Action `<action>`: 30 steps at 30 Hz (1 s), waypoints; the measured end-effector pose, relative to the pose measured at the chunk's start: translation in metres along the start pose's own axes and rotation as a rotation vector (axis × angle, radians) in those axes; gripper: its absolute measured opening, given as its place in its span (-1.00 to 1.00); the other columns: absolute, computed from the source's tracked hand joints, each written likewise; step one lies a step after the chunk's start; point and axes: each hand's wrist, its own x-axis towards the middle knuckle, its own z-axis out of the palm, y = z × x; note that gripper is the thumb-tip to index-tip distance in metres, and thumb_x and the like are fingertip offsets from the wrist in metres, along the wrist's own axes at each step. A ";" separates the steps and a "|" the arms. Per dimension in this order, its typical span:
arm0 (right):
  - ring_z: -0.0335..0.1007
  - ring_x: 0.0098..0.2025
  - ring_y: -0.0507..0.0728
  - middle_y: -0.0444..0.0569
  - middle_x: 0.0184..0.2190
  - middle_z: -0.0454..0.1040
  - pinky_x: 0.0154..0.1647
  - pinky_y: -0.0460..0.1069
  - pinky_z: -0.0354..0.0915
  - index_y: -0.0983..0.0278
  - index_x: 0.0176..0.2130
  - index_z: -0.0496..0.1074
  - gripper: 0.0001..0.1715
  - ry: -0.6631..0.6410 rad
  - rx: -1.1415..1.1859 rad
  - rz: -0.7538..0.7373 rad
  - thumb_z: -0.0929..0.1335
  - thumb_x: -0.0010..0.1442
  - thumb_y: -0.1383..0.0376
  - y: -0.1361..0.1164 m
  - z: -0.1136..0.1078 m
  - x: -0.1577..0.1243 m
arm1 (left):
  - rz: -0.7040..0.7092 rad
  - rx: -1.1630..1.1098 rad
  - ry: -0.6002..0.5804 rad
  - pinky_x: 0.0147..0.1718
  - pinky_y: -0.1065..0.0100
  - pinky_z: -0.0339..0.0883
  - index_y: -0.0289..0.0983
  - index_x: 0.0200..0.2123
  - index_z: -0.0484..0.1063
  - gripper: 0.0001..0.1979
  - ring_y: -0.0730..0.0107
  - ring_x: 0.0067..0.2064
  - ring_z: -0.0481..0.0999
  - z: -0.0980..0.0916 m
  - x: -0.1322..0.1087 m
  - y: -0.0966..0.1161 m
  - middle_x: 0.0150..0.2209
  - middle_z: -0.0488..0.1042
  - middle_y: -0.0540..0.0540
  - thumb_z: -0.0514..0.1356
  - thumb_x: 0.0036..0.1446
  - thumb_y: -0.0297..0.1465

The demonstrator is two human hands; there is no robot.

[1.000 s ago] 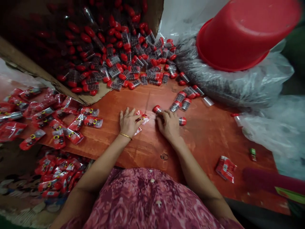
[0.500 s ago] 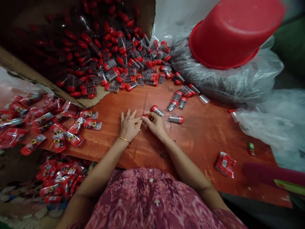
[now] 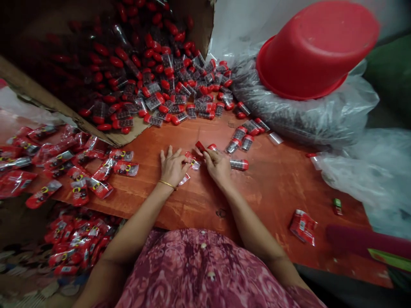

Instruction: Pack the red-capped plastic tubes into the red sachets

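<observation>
My left hand lies low over the table with its outer fingers spread. Its thumb and index finger grip the edge of a small red printed wrapper with a clear end. Just right of it, my right hand pinches a small flat dark-red piece, whose kind I cannot make out. Beyond the right fingers lies a red-capped clear container, partly hidden. Another container with dark contents rests beside that hand. A small clear-and-red scrap shows below the left thumb.
A cardboard box at the back left spills many red-capped containers. Red printed packs cover the table's left side. An upturned red tub sits on a filled plastic bag. A red packet lies at right.
My hands have moved apart, the right one shifting rightward with the dark-red piece. The printed wrapper at my left fingers now shows between them.
</observation>
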 end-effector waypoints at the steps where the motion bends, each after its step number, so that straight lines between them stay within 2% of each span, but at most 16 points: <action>1: 0.33 -0.41 0.08 -0.04 -0.44 0.47 -0.35 -0.05 0.21 0.26 -0.34 0.48 -0.68 0.015 0.064 -0.011 0.21 0.20 0.19 0.000 -0.002 0.000 | -0.004 -0.027 0.038 0.17 -0.16 -0.21 -0.21 -0.27 0.50 -0.80 -0.05 0.25 0.09 -0.002 0.000 0.002 0.12 0.34 -0.18 0.16 0.05 -0.29; 3: 0.24 -0.51 0.04 -0.12 -0.58 0.37 -0.45 -0.08 0.18 0.27 -0.48 0.43 -0.66 0.028 0.198 -0.010 0.21 0.18 0.18 -0.002 -0.005 -0.002 | -0.021 -0.136 0.111 0.16 -0.07 -0.08 -0.25 -0.17 0.48 -0.71 0.00 0.20 0.19 -0.008 -0.001 0.009 0.08 0.39 -0.22 0.14 0.07 -0.26; 4: 0.18 -0.55 0.01 -0.15 -0.63 0.30 -0.49 -0.09 0.14 0.27 -0.53 0.38 -0.64 0.035 0.254 0.002 0.22 0.18 0.17 -0.005 -0.005 -0.004 | -0.037 -0.231 0.109 0.12 0.00 0.04 -0.26 -0.16 0.49 -0.68 0.03 0.14 0.29 -0.012 -0.003 0.013 0.01 0.44 -0.23 0.12 0.08 -0.22; 7: 0.07 -0.61 -0.03 -0.21 -0.69 0.17 -0.56 -0.11 0.07 0.26 -0.63 0.25 -0.59 0.064 0.364 0.041 0.22 0.17 0.15 -0.016 -0.005 -0.010 | -0.141 -0.659 -0.044 -0.17 0.25 0.33 -0.28 -0.28 0.54 -0.61 0.20 -0.19 0.51 -0.019 -0.011 0.027 -0.29 0.57 -0.16 0.11 0.05 -0.10; 9: 0.07 -0.60 -0.03 -0.21 -0.69 0.17 -0.55 -0.11 0.07 0.26 -0.63 0.22 -0.59 0.063 0.396 0.041 0.22 0.17 0.15 -0.023 -0.002 -0.014 | -0.267 -0.947 -0.084 -0.35 0.38 0.34 -0.28 -0.31 0.54 -0.60 0.34 -0.36 0.50 -0.019 -0.017 0.034 -0.42 0.56 -0.09 0.16 -0.01 -0.08; 11: 0.13 -0.57 -0.02 -0.18 -0.66 0.24 -0.51 -0.10 0.12 0.26 -0.60 0.26 -0.62 0.034 0.424 0.026 0.22 0.17 0.16 -0.028 0.002 -0.016 | -0.429 -1.193 -0.015 -0.45 0.46 0.30 -0.29 -0.33 0.53 -0.62 0.46 -0.44 0.46 -0.016 -0.021 0.039 -0.47 0.53 -0.03 0.25 -0.11 -0.10; 13: 0.20 -0.52 0.00 -0.15 -0.60 0.31 -0.45 -0.10 0.16 0.26 -0.55 0.31 -0.66 -0.011 0.453 0.018 0.22 0.16 0.16 -0.031 0.007 -0.018 | -0.593 -1.408 0.025 -0.50 0.52 0.26 -0.30 -0.40 0.51 -0.63 0.54 -0.50 0.43 -0.012 -0.022 0.041 -0.51 0.51 0.01 0.34 -0.24 -0.15; 15: 0.23 -0.50 0.02 -0.13 -0.58 0.34 -0.44 -0.09 0.18 0.27 -0.52 0.33 -0.66 -0.074 0.462 0.029 0.22 0.17 0.14 -0.032 0.009 -0.019 | -0.719 -1.574 0.002 -0.50 0.53 0.27 -0.31 -0.48 0.49 -0.63 0.57 -0.52 0.43 -0.010 -0.020 0.041 -0.55 0.50 0.03 0.41 -0.39 -0.21; 17: 0.22 -0.52 0.02 -0.13 -0.60 0.31 -0.46 -0.08 0.18 0.26 -0.54 0.32 -0.58 -0.134 0.406 0.025 0.18 0.21 0.11 -0.030 0.006 -0.019 | -0.783 -1.659 -0.016 -0.48 0.52 0.30 -0.32 -0.53 0.46 -0.62 0.56 -0.52 0.44 -0.010 -0.017 0.039 -0.56 0.50 0.03 0.44 -0.46 -0.26; 19: 0.26 -0.46 0.05 -0.08 -0.54 0.36 -0.39 -0.06 0.20 0.27 -0.48 0.36 -0.53 -0.160 0.254 -0.033 0.10 0.26 0.11 -0.027 -0.002 -0.015 | -0.826 -1.680 -0.005 -0.50 0.52 0.29 -0.32 -0.52 0.45 -0.64 0.56 -0.53 0.45 -0.012 -0.015 0.036 -0.56 0.50 0.02 0.44 -0.42 -0.27; 22: 0.30 -0.21 0.18 0.11 -0.24 0.45 -0.17 0.05 0.19 0.34 -0.17 0.38 -0.60 -0.090 -0.157 -0.099 0.14 0.25 0.13 -0.018 -0.018 -0.003 | -0.913 -1.658 -0.041 -0.59 0.52 0.24 -0.32 -0.52 0.42 -0.71 0.55 -0.59 0.43 -0.019 -0.014 0.033 -0.63 0.46 0.03 0.39 -0.25 -0.25; 24: 0.27 -0.13 0.28 0.25 -0.14 0.43 -0.14 0.12 0.17 0.41 -0.05 0.33 -0.57 -0.078 -0.437 -0.038 0.24 0.18 0.17 -0.010 -0.027 0.005 | -0.938 -1.659 -0.082 -0.62 0.52 0.23 -0.31 -0.53 0.40 -0.73 0.53 -0.62 0.42 -0.024 -0.013 0.032 -0.67 0.42 0.04 0.35 -0.16 -0.25; 26: 0.28 -0.13 0.33 0.30 -0.17 0.44 -0.17 0.14 0.17 0.44 -0.07 0.35 -0.60 -0.148 -0.603 0.019 0.27 0.15 0.24 -0.002 -0.031 0.008 | -0.921 -1.683 -0.098 -0.61 0.52 0.25 -0.32 -0.54 0.38 -0.75 0.54 -0.63 0.41 -0.027 -0.014 0.032 -0.68 0.42 0.04 0.33 -0.11 -0.27; 28: 0.31 -0.18 0.31 0.27 -0.23 0.47 -0.19 0.14 0.19 0.42 -0.12 0.39 -0.67 -0.200 -0.622 0.023 0.24 0.15 0.32 0.003 -0.033 0.005 | -0.899 -1.715 -0.099 -0.57 0.52 0.29 -0.33 -0.55 0.37 -0.77 0.56 -0.62 0.42 -0.030 -0.014 0.034 -0.66 0.43 0.04 0.33 -0.10 -0.31; 30: 0.34 -0.24 0.25 0.19 -0.27 0.48 -0.21 0.11 0.22 0.40 -0.11 0.38 -0.67 -0.165 -0.486 0.006 0.22 0.13 0.35 0.005 -0.036 -0.004 | -0.875 -1.739 -0.114 -0.53 0.50 0.33 -0.33 -0.54 0.37 -0.78 0.54 -0.58 0.46 -0.031 -0.015 0.036 -0.63 0.45 0.03 0.33 -0.10 -0.34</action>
